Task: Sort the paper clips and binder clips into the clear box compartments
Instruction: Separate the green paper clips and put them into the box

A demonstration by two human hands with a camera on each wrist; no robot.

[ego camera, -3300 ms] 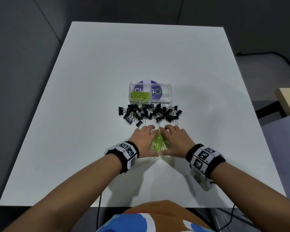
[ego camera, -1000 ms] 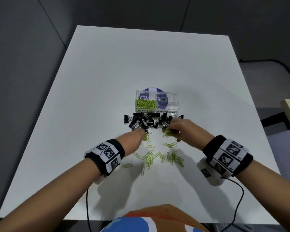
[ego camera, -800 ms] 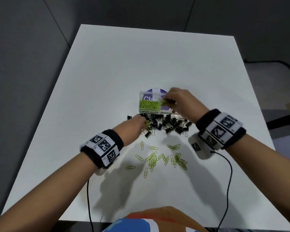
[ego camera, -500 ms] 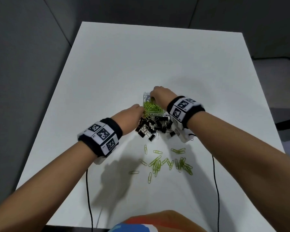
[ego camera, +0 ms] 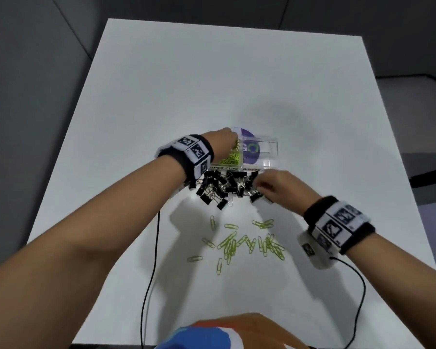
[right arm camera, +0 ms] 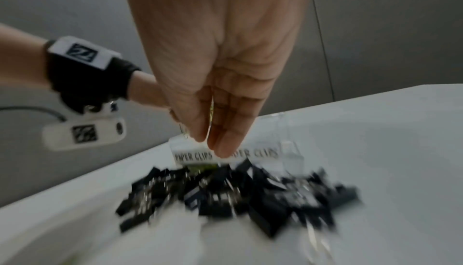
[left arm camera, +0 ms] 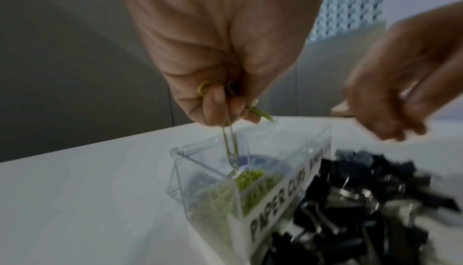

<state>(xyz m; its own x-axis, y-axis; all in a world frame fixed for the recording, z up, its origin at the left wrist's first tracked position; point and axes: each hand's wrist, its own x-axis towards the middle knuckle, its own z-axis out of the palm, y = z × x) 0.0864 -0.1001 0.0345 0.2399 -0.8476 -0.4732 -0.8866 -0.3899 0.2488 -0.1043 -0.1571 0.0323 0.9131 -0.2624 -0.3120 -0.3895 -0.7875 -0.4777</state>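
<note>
The clear box (ego camera: 269, 144) stands mid-table, its left compartment half full of green paper clips (ego camera: 230, 158). My left hand (ego camera: 233, 137) hovers over that compartment and pinches a few green paper clips; in the left wrist view one clip (left arm camera: 230, 142) dangles from the fingers (left arm camera: 213, 108) just above the box rim (left arm camera: 200, 150). A pile of black binder clips (ego camera: 224, 187) lies against the box's near side. My right hand (ego camera: 258, 187) hangs over the pile's right end, fingers (right arm camera: 225, 130) pointing down, with nothing seen in it. Loose paper clips (ego camera: 247, 244) are scattered nearer me.
The white table (ego camera: 212, 84) has bare surface beyond and beside the box. Two black cables (ego camera: 149, 273) (ego camera: 360, 285) run from the wrist cameras across the near table. Grey floor drops off past both side edges.
My right hand has come back from the box to the binder clip pile. My left hand has moved forward from the pile to above the paper clip compartment, carrying clips.
</note>
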